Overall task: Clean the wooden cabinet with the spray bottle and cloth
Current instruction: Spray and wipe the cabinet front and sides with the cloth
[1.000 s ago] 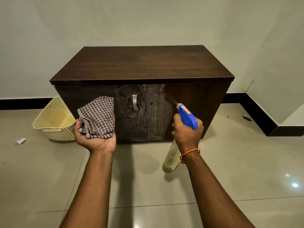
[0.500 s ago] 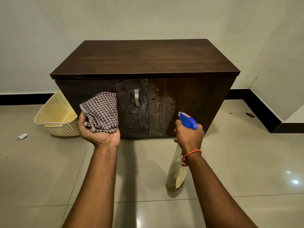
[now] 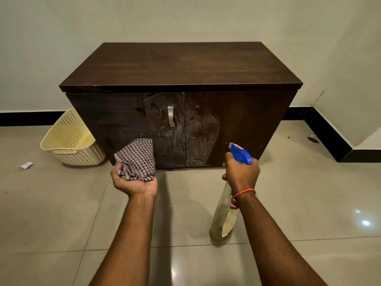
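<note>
A dark wooden cabinet [image 3: 181, 67] with two doors stands against the wall; both doors show wet streaks and droplets around the metal handle [image 3: 171, 116]. My left hand [image 3: 134, 181] grips a bunched checked cloth [image 3: 137, 157] low in front of the left door, apart from it. My right hand [image 3: 241, 174] grips the neck of a spray bottle [image 3: 223, 219] with a blue trigger head [image 3: 241, 153]. The bottle's clear body hangs down beneath my wrist, and the nozzle points toward the right door.
A cream perforated plastic basket [image 3: 70, 139] leans on the floor at the cabinet's left side. A small scrap of paper [image 3: 26, 165] lies on the tiles further left. A black skirting [image 3: 327, 139] runs along the wall corner at right. Glossy floor tiles [image 3: 61, 213] spread in front.
Both hands have dropped lower and drawn back from the cabinet doors. The spray bottle came down from the right door and now hangs closer to upright. The view rose, showing more of the cabinet top.
</note>
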A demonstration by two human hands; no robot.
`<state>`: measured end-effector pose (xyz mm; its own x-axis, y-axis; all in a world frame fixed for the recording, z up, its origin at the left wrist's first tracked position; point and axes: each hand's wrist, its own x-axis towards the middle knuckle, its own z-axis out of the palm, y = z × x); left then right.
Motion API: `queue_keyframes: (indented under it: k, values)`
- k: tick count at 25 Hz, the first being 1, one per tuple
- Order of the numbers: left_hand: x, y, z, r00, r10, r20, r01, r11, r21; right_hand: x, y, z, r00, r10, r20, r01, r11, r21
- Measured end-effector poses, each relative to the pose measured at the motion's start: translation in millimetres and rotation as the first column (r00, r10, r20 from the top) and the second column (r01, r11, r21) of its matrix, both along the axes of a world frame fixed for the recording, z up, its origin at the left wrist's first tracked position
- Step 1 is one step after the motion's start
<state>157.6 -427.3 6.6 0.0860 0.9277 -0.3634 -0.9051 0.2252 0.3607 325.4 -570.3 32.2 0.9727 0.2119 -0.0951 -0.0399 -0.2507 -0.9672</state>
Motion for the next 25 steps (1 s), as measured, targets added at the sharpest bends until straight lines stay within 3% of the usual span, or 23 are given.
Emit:
queue_keyframes:
  k: [14,25]
  values:
    - [14.3,-16.1,-36.0,0.992,-0.083,-0.095,0.071,0.990,-0.118,0.0,-5.5,-27.3,0.989,0.052,-0.137,-0.065,0.993,-0.094]
    - [21.8,-20.3,-44.6,0.990,-0.092,-0.105,0.079,0.990,-0.119,-0.6,-11.4,-44.1,0.981,0.081,-0.174,-0.106,0.984,-0.143]
